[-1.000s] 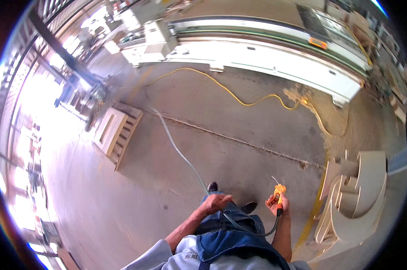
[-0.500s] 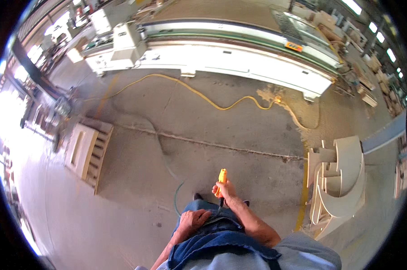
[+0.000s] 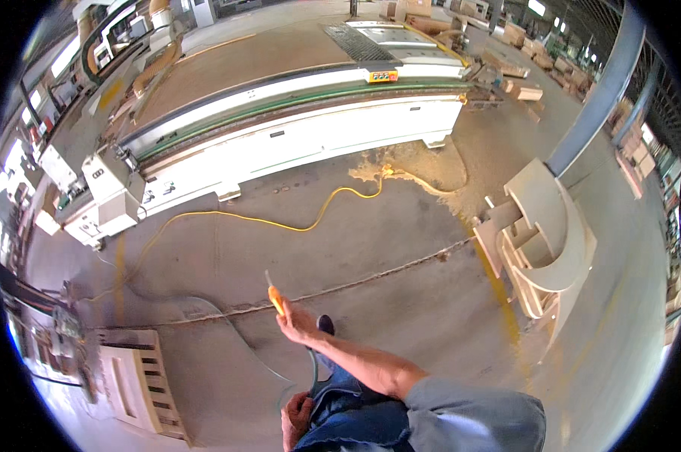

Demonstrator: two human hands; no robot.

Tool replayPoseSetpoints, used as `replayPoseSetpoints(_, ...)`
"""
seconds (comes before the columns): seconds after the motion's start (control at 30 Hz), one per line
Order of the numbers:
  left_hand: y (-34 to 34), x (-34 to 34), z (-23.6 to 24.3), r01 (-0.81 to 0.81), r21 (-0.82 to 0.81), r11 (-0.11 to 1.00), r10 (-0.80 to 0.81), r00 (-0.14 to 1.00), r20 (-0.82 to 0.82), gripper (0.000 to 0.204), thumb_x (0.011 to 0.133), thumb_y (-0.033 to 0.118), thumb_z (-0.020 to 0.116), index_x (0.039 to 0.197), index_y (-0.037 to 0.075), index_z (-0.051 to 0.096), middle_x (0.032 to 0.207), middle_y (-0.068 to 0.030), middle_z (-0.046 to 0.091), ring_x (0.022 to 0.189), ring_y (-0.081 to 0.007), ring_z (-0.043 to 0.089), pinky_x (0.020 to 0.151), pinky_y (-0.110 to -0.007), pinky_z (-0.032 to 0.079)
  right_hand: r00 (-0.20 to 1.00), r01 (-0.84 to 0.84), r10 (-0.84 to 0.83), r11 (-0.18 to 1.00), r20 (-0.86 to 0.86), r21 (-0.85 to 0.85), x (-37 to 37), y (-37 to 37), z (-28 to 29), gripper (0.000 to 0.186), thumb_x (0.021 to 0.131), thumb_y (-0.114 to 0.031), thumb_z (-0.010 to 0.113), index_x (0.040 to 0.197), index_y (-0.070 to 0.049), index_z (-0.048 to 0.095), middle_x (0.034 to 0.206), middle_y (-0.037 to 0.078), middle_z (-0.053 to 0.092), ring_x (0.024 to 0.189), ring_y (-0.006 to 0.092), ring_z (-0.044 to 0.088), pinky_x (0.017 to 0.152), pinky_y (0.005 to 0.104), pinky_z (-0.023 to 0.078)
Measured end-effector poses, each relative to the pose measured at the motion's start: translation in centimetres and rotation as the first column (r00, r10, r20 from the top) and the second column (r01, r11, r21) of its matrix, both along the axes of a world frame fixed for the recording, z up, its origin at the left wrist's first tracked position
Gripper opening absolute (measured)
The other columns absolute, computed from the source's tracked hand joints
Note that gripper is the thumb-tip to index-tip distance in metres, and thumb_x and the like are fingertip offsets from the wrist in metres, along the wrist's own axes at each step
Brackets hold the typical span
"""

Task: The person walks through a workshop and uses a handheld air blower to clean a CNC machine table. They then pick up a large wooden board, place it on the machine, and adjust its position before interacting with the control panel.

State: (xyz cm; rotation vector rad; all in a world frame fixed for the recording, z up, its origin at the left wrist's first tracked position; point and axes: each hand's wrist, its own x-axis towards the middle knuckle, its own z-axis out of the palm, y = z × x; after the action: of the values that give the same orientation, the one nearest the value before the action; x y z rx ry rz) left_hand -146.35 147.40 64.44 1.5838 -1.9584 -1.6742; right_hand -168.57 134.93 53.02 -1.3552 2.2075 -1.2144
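Observation:
My right hand [image 3: 299, 322] is wrapped round an orange air blow gun [image 3: 276, 300], held out over the floor with its thin nozzle pointing forward and left. A dark green air hose [image 3: 314, 365] hangs from the gun toward my left hand [image 3: 296, 414]. My left hand is low beside my blue apron [image 3: 355, 414], its fingers curled where the hose passes; the grip is partly hidden. Beyond it, the hose trails away over the concrete floor to the left.
A long white flatbed machine [image 3: 280, 143] stands ahead. A yellow hose [image 3: 265, 224] snakes over the floor beside scattered sawdust [image 3: 367, 162]. Curved wooden parts [image 3: 566, 248] are stacked at right near a grey post [image 3: 600, 90]. A slatted wooden stack [image 3: 133, 384] lies at left.
My view has turned right and the machine appears nearer. My right hand has extended forward and left with the blow gun, now tilted. My left hand has dropped from the apron's front to its side.

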Motion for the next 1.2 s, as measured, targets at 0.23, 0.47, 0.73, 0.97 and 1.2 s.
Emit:
replayPoseSetpoints(0.23, -11.7, -2.2, 1.1, -0.060, -0.116, 0.991, 0.072, 0.992, 0.101, 0.025, 0.092, 0.020, 0.067, 0.110, 0.002, 0.070, 0.093, -0.0117, 0.073, 0.086, -0.0151, 0.067, 0.078, -0.030, 0.052, 0.966, 0.228, -0.227, 0.974, -0.125, -0.011, -8.8, -11.6, -2.5, 0.040, 0.090, -0.025, 0.058, 0.121, -0.002, 0.049, 0.082, 0.019, 0.068, 0.072, 0.0381, 0.068, 0.062, 0.0485, 0.056)
replayPoseSetpoints(0.47, -17.4, -6.0, 3.0, 0.027, -0.108, 0.994, -0.005, 0.980, 0.198, 0.028, 0.090, 0.023, 0.068, 0.111, 0.004, 0.071, 0.097, -0.0161, 0.074, 0.089, -0.0195, 0.071, 0.081, -0.033, 0.054, 0.939, 0.343, -0.333, 0.928, -0.086, 0.146, -18.0, -15.7, -3.5, 0.046, 0.088, -0.021, 0.061, 0.126, -0.001, 0.046, 0.085, 0.019, 0.069, 0.076, 0.0374, 0.069, 0.067, 0.0469, 0.056)
replayPoseSetpoints(0.73, -22.8, -9.3, 2.0, 0.221, -0.031, 0.975, -0.212, 0.961, 0.176, 0.027, 0.090, 0.019, 0.066, 0.112, 0.004, 0.070, 0.097, -0.0143, 0.074, 0.092, -0.0194, 0.070, 0.084, -0.032, 0.053, 0.898, 0.441, -0.419, 0.853, -0.135, 0.279, -26.0, -13.6, -7.2, 0.043, 0.088, -0.023, 0.060, 0.124, -0.004, 0.047, 0.089, 0.017, 0.069, 0.082, 0.0346, 0.069, 0.073, 0.0457, 0.056)
replayPoseSetpoints(0.97, -25.8, -9.1, 0.2, 0.252, -0.025, 0.967, -0.247, 0.961, 0.124, 0.026, 0.090, 0.019, 0.067, 0.111, 0.005, 0.070, 0.096, -0.0123, 0.074, 0.091, -0.0182, 0.070, 0.082, -0.032, 0.053, 0.906, 0.421, -0.394, 0.819, -0.152, 0.389, -31.2, -10.2, -7.6, 0.054, 0.088, -0.023, 0.060, 0.134, -0.002, 0.040, 0.096, 0.018, 0.069, 0.088, 0.0328, 0.069, 0.074, 0.0449, 0.056)
replayPoseSetpoints(1.2, -27.6, -11.7, 2.0, 0.250, 0.048, 0.967, -0.254, 0.960, 0.113, 0.027, 0.091, 0.022, 0.067, 0.113, 0.005, 0.070, 0.098, -0.0106, 0.073, 0.093, -0.0177, 0.069, 0.084, -0.032, 0.053, 0.876, 0.481, -0.437, 0.749, -0.206, 0.456, -33.9, -8.5, -7.3, 0.046, 0.088, -0.021, 0.060, 0.127, -0.003, 0.044, 0.098, 0.017, 0.069, 0.094, 0.0339, 0.069, 0.083, 0.0433, 0.055)
